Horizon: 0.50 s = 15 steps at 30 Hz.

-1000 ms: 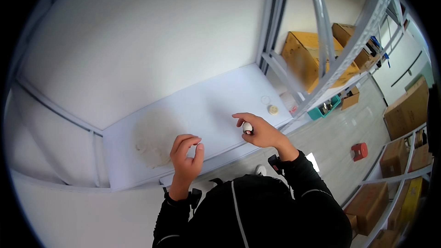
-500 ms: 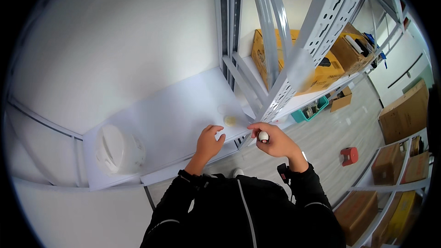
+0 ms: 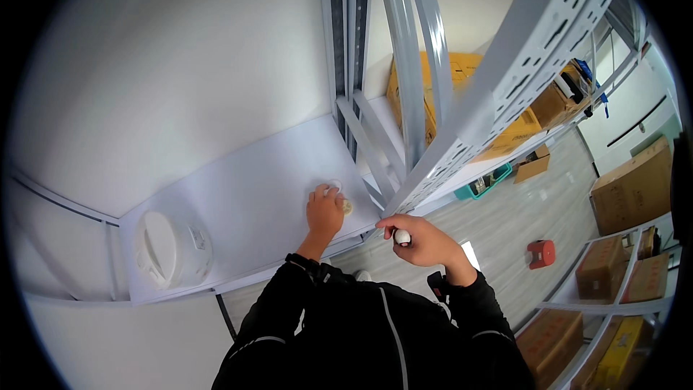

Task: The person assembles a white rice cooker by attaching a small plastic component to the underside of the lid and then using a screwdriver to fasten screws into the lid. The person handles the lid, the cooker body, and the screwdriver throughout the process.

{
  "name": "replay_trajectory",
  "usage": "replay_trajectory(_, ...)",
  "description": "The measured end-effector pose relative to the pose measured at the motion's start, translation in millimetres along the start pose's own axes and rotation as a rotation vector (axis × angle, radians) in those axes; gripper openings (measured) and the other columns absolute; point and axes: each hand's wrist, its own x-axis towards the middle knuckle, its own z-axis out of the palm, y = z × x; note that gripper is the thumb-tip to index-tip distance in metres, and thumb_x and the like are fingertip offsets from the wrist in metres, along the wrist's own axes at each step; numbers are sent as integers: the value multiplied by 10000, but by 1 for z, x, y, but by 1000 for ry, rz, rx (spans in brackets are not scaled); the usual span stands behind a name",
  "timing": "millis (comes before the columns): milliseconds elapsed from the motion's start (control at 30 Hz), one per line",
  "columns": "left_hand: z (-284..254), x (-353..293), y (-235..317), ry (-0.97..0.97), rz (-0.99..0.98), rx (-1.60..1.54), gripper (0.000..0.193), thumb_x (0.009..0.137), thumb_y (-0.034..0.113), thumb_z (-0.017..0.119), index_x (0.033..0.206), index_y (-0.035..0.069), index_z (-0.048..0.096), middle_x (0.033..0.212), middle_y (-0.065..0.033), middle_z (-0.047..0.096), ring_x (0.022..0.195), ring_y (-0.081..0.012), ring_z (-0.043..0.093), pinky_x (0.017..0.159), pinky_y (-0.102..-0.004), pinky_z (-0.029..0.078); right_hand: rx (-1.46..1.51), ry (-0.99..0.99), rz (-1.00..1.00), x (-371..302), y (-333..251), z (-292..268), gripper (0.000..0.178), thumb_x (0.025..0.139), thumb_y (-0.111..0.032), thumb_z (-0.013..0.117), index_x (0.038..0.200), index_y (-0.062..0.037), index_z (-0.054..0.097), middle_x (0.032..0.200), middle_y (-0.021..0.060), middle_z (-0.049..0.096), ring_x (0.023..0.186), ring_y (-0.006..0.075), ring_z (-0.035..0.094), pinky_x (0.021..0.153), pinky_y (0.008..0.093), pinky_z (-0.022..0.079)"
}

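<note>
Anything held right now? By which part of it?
Right hand: a small white-ended object, gripped around its body, white end exposed. Left hand: at a pale ring on the shelf; can't tell if it's gripped.

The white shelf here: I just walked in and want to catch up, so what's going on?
A person's left hand is down over the white shelf, beside a small yellowish disc and a pale ring; its grip is unclear. The right hand holds a small white-ended object. A white tub stands at the shelf's left end.
</note>
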Motion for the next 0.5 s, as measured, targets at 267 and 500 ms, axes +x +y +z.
replay_trajectory(267, -9, 4, -28, -91, -16, 72, 132, 952, 193, 746, 1040, 94, 744, 1317, -99, 614, 1202, -347, 579, 975, -473, 492, -34, -89, 66, 11, 13, -16, 635, 784, 123, 592, 1389, -68, 620, 1084, 109, 659, 1003, 257, 645, 757, 335, 538)
replay_trajectory(500, -30, 4, -14, 34, 78, -273, 124, 984, 179, 708, 1016, 70, 660, 1424, -149, 596, 1282, -399, 566, 1070, -523, 464, -16, -191, 106, 29, 16, -16, 649, 784, 115, 597, 1406, -68, 619, 1069, 111, 664, 956, 256, 656, 743, 334, 530)
